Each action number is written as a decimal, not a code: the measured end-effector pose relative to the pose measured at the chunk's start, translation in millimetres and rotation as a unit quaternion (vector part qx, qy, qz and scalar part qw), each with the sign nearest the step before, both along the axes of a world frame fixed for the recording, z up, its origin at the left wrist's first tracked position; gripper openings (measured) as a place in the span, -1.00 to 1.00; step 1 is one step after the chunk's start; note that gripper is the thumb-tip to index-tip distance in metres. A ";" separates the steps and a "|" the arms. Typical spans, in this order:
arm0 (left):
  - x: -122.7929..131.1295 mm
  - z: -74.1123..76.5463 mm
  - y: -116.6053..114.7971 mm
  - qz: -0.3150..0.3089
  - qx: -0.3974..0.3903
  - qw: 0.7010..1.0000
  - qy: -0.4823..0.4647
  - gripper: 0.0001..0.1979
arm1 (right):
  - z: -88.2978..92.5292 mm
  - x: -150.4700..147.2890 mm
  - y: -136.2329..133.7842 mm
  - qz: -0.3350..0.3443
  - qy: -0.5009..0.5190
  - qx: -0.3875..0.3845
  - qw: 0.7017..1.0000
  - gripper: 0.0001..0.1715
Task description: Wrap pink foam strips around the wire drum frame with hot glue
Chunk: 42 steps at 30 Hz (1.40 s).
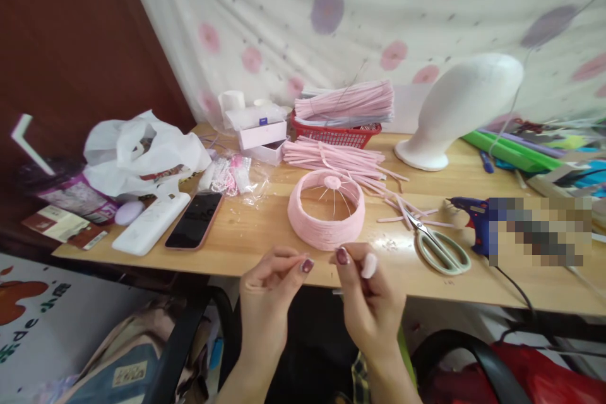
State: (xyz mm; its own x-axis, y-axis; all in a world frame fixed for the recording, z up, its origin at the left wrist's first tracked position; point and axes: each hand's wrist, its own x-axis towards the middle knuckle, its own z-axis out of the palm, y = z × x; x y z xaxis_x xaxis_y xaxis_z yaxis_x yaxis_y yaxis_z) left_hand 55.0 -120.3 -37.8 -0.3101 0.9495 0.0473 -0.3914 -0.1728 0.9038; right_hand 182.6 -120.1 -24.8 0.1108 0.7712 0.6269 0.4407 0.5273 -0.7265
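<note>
Just past the table's front edge, my left hand [271, 295] is closed, thumb and fingertips pinched together; whatever is between them is too small to make out. To its right, my right hand [369, 300] is closed too, with a small white piece [368, 266] at its index finger; anything in the pinch is hidden or too small to name. A gap separates the two hands. Directly beyond them lies a round pink ring-shaped piece [326, 231] with thin wires meeting at a pink disc [332, 183] on its far side.
Pink stems [336, 159] lie behind the ring, near a red basket [331, 134]. Scissors [440, 251] and a blue glue gun [478, 218] are right. A white foam head [466, 101] stands behind. Left are a phone [194, 222], white device [151, 224] and cup [78, 196].
</note>
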 end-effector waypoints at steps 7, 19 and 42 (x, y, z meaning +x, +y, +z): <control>-80.8 4.2 33.4 0.137 0.093 0.982 0.086 -0.69 | 6.0 57.9 9.6 -0.112 0.013 -0.078 0.991 -0.43; -81.1 2.7 73.9 0.091 0.123 0.955 0.253 -0.61 | 4.5 66.3 18.0 -0.107 -0.019 -0.109 0.988 -0.81; -50.0 -16.5 54.9 0.198 -0.008 0.925 0.324 -0.81 | -12.5 34.8 39.2 0.001 -0.094 0.004 0.996 -0.60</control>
State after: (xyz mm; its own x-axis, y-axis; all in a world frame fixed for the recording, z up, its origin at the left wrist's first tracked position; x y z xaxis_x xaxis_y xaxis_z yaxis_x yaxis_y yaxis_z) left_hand 5.0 -65.4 -54.3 -0.5453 0.7695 0.3324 0.3245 -0.1719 0.9301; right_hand 217.4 -81.0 -37.4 -0.0114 0.7659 0.6429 0.5674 0.5344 -0.6265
